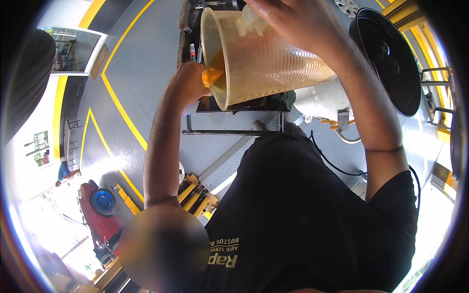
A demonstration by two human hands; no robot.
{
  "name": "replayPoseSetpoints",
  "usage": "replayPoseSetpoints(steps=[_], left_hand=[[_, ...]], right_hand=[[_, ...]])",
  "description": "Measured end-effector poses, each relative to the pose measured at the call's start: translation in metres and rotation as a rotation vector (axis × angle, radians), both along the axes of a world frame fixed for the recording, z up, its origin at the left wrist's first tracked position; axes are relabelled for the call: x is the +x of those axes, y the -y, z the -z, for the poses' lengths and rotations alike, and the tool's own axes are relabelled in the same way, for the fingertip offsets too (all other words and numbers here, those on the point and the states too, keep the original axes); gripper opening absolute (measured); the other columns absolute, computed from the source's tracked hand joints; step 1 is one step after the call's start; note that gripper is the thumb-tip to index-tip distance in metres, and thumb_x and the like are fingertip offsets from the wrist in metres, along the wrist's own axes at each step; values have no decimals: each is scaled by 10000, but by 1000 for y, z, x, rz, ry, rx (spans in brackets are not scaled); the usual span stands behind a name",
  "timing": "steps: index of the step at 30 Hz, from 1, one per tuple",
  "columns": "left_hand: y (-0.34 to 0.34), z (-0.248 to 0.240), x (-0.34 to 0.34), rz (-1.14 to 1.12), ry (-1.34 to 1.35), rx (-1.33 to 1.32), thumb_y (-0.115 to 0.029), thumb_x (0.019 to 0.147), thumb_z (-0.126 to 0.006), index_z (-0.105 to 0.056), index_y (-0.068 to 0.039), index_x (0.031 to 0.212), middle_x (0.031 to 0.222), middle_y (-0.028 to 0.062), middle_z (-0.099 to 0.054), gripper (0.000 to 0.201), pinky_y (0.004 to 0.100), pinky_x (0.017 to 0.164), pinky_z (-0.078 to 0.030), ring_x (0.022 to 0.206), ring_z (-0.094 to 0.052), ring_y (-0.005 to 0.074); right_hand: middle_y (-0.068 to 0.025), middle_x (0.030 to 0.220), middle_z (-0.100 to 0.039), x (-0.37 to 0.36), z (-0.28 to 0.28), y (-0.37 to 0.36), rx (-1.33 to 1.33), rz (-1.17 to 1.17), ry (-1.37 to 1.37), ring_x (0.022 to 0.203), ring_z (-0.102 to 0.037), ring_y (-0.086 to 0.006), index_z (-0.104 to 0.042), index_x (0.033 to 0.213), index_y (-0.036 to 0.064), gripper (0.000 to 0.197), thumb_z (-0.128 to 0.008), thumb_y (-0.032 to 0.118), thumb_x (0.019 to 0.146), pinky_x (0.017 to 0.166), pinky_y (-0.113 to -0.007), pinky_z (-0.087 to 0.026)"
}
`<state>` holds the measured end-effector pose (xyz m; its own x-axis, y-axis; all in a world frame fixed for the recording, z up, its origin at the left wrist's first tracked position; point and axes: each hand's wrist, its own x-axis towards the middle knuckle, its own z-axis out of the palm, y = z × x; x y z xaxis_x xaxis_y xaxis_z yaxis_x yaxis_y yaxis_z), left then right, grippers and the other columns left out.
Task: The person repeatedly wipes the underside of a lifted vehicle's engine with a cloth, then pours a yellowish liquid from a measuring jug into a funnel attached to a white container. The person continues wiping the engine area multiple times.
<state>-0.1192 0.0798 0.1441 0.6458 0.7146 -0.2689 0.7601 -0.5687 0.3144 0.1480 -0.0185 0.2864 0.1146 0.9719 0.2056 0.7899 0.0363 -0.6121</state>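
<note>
1. Translucent bucket [273,66], tipped with its mouth leftward, presumably for the left hand's reach.
2. Hands apart: left hand [190,81] curls around an orange object [212,76] (kind unclear) at the mouth; right hand [295,19] braces the far side, fingers partly out of view.
3. Beneath, a metal-railed stand [229,132]; around, grey floor [141,63], yellow lines [124,111].

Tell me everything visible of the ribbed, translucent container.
The container looks like cloudy, yellowish plastic, with ribbed sides and a round rim. It is tipped nearly sideways, mouth toward the picture's left, above a dark metal frame. Orange-yellow shows inside its mouth. The left hand is at the rim; the right hand overlaps its upper side, contact unclear.
</note>
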Motion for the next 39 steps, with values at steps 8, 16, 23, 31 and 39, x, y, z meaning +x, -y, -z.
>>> replayPoseSetpoints(steps=[8,16,23,31,39], left_hand=[[-3,8,-1,-11,22,-11,-126,721,-876,-752,-36,1103,982,221,-752,412,425,823,-580,910,-743,375],[-4,13,-4,-7,21,30,-145,755,-862,-750,-47,1128,1018,217,-758,401,417,827,-583,940,-753,359],[-5,12,-4,-57,6,-58,-139,788,-836,-737,-46,1147,1022,211,-763,384,421,851,-583,948,-753,359],[-5,15,-2,-60,21,-53,-111,809,-812,-735,-41,1139,1024,195,-771,346,415,854,-588,943,-753,357],[-5,16,-1,-65,27,-95,-106,803,-819,-726,-37,1153,1035,200,-768,368,414,849,-592,936,-756,350]], right_hand=[[-111,560,-649,-2,-1,-2,-3,41,51,614,-711,-319,-658,609,38,630,-548,469,1055,680,-451,-597],[-101,571,-650,3,1,-4,-59,-23,42,611,-709,-294,-658,625,38,628,-526,464,1066,681,-444,-597],[-108,621,-668,4,7,-6,-3,-20,68,662,-711,-309,-659,641,37,610,-510,437,1078,714,-462,-593],[-120,604,-655,1,12,-12,115,-76,169,648,-704,-315,-665,646,33,603,-532,446,1065,718,-456,-591],[-126,593,-640,3,-2,-3,-35,-32,78,641,-705,-297,-667,664,25,616,-507,457,1073,712,-440,-594]])
